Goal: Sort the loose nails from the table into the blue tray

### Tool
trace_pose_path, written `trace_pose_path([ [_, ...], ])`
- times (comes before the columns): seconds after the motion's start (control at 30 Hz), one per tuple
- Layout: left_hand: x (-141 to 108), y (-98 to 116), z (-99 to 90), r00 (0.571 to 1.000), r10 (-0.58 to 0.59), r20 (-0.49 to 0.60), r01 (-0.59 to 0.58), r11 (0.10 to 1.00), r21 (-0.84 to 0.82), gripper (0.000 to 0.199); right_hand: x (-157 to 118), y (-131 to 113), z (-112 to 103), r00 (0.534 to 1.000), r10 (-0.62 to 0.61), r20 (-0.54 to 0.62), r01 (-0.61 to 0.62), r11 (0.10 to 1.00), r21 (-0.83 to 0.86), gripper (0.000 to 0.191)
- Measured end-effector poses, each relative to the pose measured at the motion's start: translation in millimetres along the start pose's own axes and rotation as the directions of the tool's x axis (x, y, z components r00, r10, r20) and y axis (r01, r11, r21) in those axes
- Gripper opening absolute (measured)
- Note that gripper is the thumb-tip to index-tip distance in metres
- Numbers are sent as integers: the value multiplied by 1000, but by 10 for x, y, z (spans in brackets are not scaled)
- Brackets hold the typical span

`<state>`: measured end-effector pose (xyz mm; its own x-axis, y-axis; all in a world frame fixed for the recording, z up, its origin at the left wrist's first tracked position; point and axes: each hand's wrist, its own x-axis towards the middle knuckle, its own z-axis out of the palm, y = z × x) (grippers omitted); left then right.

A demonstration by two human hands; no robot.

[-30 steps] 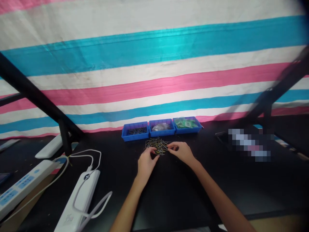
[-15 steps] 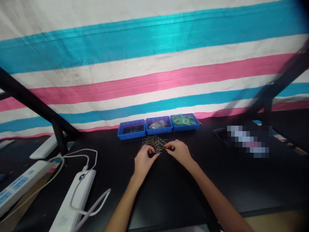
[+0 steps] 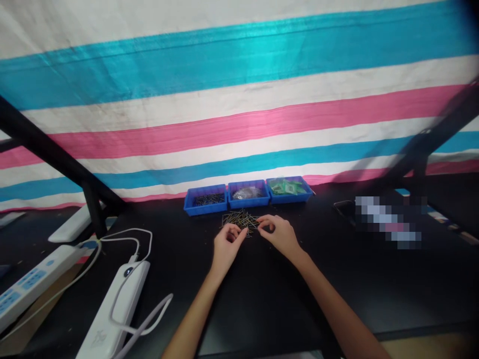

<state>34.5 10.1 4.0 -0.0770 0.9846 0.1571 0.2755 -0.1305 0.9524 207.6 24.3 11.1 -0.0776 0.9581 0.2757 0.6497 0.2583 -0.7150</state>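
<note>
A loose pile of thin metal screws or nails [image 3: 239,217] lies on the black table [image 3: 262,304], in front of three blue trays. My left hand [image 3: 227,244] touches the near left side of the pile, its thumb and fingers curled together; whatever it pinches is too small to make out. At the pile's right edge, my right hand [image 3: 277,232] has thumb and index fingertip close together, and what lies between them cannot be made out. Dark screws fill the left tray [image 3: 205,210], clear plastic bags the middle tray [image 3: 249,202], green-marked bags the right tray [image 3: 290,198].
A white power bank [image 3: 116,309] with a looping cable and a power strip [image 3: 33,284] are on the left. A phone [image 3: 344,209] lies at the right beside a blurred patch. Black frame bars rise at both sides before a striped sheet [image 3: 239,114].
My left hand has shifted slightly right and up, its thumb now nearer its fingers at the pile. My right hand has barely moved. The whole view has shifted slightly.
</note>
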Motion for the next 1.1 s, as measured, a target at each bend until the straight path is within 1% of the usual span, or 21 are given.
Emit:
trace_pose_path([
  [0.1, 10, -6, -11, 999, -21, 27, 22, 999, -34, 25, 16, -1, -2, 998, 12, -64, -5, 994, 106, 15],
  [0.17, 12, -2, -26, 997, -19, 79, 20, 1000, -13, 25, 26, -7, 7, 990, 60, -131, -32, 978, 208, 18],
  [0.23, 6, 10, -32, 990, -11, 139, 11, 1000, 0, 25, 32, -19, 25, 978, 129, -164, -69, 942, 329, 21],
  [0.27, 0, 18, -29, 986, -9, 164, 11, 1000, -10, 24, 33, -28, 37, 974, 162, -159, -88, 914, 396, 22],
  [0.33, -15, 33, -13, 983, -11, 184, 22, 998, -55, 20, 26, -54, 70, 969, 222, -106, -132, 833, 537, 23],
  [0.4, -32, 43, 9, 987, -14, 163, 34, 992, -123, 19, 9, -91, 113, 964, 266, -26, -185, 732, 656, 24],
  [0.47, -45, 49, 22, 994, -13, 111, 34, 980, -194, 20, -15, -130, 160, 956, 289, 49, -233, 651, 723, 25],
  [0.57, -53, 55, 18, 998, -22, 54, 36, 962, -269, 17, -48, -168, 219, 955, 279, 100, -256, 604, 755, 26],
  [0.73, -66, 73, 12, 999, -15, 37, 27, 945, -325, 18, -66, -175, 258, 957, 269, 110, -257, 604, 754, 28],
  [0.87, -84, 97, 37, 999, -41, 0, 38, 923, -382, 10, -67, -185, 246, 954, 271, 125, -268, 592, 760, 29],
  [0.97, -88, 113, 38, 998, -39, -44, 19, 923, -384, 9, -67, -205, 221, 950, 291, 115, -272, 583, 765, 29],
  [1.1, -79, 127, 20, 998, -26, -59, 2, 927, -376, 12, -76, -236, 208, 953, 274, 128, -272, 590, 760, 31],
])
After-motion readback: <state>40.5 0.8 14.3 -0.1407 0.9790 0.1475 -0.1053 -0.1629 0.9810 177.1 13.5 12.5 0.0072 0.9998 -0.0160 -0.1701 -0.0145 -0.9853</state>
